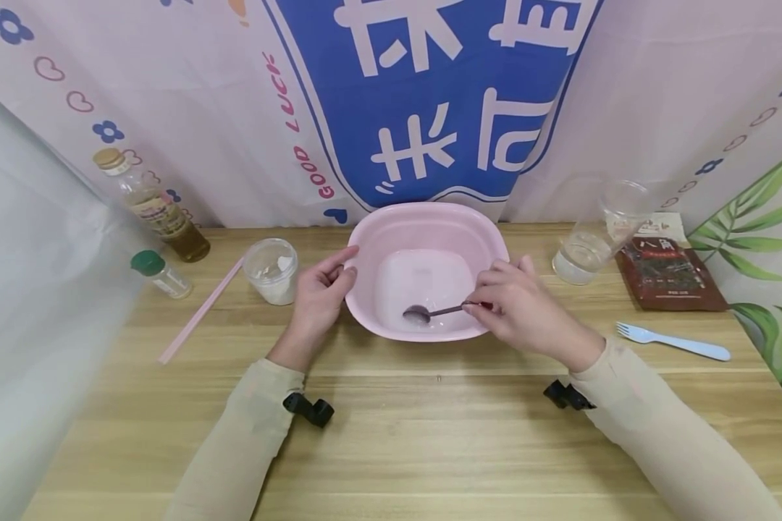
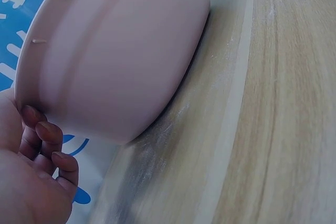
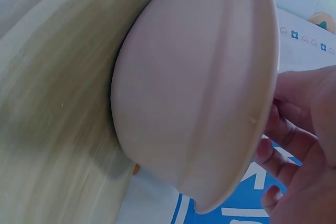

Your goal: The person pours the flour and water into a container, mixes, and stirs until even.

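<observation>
A pink plastic basin (image 1: 430, 217) stands on the wooden table with a whitish content over its bottom. My left hand (image 1: 319, 297) grips the basin's left rim, thumb on top; in the left wrist view its fingers (image 2: 50, 135) curl under the rim. Over the basin's right side, my right hand (image 1: 518, 307) pinches the handle of a small dark spoon (image 1: 418, 314), whose bowl lies low in the basin. The right wrist view shows that hand (image 3: 304, 145) beside the rim, the spoon hidden behind the basin wall (image 3: 173, 77).
Left of the basin are a lidless-looking jar of white powder (image 1: 271, 271), a pink chopstick-like stick (image 1: 198, 312), a green-capped shaker (image 1: 161, 273) and an oil bottle (image 1: 159, 210). On the right stand a clear cup (image 1: 580, 253), a dark red packet (image 1: 667, 275) and a blue fork (image 1: 674, 341).
</observation>
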Demonstrator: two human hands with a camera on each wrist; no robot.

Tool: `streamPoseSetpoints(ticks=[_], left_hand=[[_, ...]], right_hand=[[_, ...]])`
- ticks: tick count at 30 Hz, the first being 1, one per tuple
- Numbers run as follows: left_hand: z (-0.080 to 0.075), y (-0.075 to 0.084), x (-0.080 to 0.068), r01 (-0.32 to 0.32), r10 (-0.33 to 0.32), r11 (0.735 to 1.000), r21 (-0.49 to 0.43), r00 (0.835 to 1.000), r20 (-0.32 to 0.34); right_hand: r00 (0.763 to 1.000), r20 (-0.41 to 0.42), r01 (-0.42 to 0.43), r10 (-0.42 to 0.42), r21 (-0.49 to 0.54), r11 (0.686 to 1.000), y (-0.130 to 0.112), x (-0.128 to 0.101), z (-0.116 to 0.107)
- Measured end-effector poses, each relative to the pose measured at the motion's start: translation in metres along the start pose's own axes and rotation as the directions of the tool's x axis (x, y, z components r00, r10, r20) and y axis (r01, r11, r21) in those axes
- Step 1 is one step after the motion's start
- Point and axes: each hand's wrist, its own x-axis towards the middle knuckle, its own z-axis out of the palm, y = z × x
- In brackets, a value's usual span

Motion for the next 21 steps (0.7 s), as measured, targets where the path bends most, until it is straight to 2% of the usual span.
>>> streamPoseSetpoints(ticks=[5, 8, 16, 21], left_hand=[[0.0, 0.0, 0.0, -0.002, 0.002, 1.0, -0.001, 1.0, 0.001], [0.0, -0.001, 0.0, -0.004, 0.004, 1.0, -0.003, 1.0, 0.003], [-0.002, -0.003, 0.001, -0.004, 0.004, 1.0, 0.011, 1.0, 0.006], [-0.002, -0.003, 0.002, -0.002, 0.002, 1.0, 0.018, 1.0, 0.007]], right_hand=[[1.0, 0.005, 0.004, -0.005, 0.043, 0.999, -0.004, 0.001, 0.004], [1.0, 0.0, -0.023, 0.023, 0.05, 0.999, -0.006, 0.003, 0.008], [0.991, -0.011, -0.137, 0.137, -0.002, 0.991, -0.009, 0.017, 0.019], [0.983, -0.026, -0.185, 0.184, -0.037, 0.982, -0.002, 0.025, 0.018]])
